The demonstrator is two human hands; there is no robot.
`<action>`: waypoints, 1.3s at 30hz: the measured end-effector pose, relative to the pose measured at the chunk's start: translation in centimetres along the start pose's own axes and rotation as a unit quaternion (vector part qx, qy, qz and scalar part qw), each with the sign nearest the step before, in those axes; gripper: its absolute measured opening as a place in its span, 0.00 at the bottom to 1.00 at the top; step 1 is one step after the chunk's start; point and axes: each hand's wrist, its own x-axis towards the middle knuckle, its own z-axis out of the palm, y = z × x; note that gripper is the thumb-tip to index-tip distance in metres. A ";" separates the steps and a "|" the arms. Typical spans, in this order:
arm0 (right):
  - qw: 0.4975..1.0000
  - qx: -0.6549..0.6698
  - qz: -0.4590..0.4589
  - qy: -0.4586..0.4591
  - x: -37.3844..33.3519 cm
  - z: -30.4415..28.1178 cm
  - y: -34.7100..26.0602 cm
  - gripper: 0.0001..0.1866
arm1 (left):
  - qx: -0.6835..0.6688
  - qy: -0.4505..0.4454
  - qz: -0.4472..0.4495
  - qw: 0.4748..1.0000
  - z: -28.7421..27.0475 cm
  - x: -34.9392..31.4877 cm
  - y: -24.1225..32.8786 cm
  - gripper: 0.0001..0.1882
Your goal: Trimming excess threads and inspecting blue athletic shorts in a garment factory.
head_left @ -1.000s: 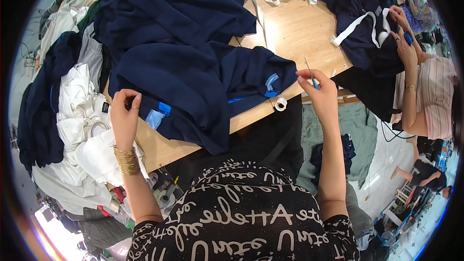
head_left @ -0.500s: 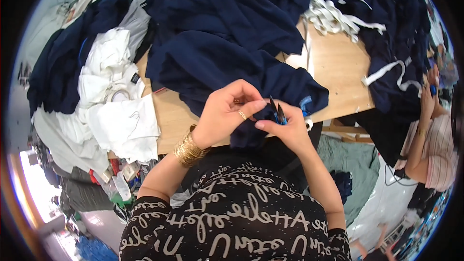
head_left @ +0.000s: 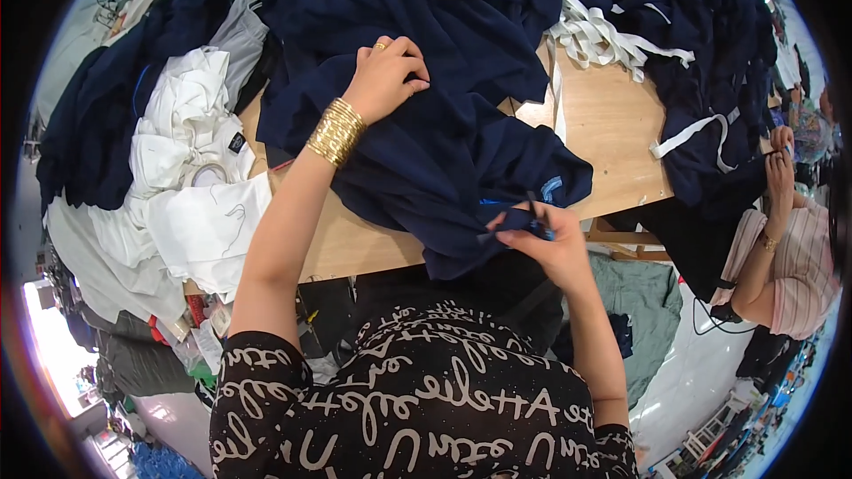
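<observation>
A large navy blue garment [head_left: 417, 160] lies rumpled over the front of the table, its lower end hanging past the edge. My left hand [head_left: 388, 80], with a ring and gold bangles at the wrist, is over the upper left of this cloth. Its fingers are curled in toward the thumb, and what they hold, if anything, is hidden. At the garment's near right end, my right hand [head_left: 555, 244] is closed around small thread snips [head_left: 540, 229] with dark blades and blue parts. Its thumb and fingertips also pinch a fold of the navy cloth.
White garments [head_left: 191, 124] with a roll of tape [head_left: 210, 176] on them are heaped at the left. White strips [head_left: 595, 27] lie on the wooden table [head_left: 612, 124] beside more navy cloth [head_left: 710, 62]. A co-worker in a striped top [head_left: 790, 257] is at the right.
My left hand has left its place beside the right and moved up and left over the cloth. My right hand has shifted slightly down and right, now pinching the cloth, still with the snips.
</observation>
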 end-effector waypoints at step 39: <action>0.891 -0.206 -0.013 0.404 -3.8 -13.2 3.1 0.07 | -0.340 -0.044 -0.361 0.867 -4.3 -14.7 -1.7 0.15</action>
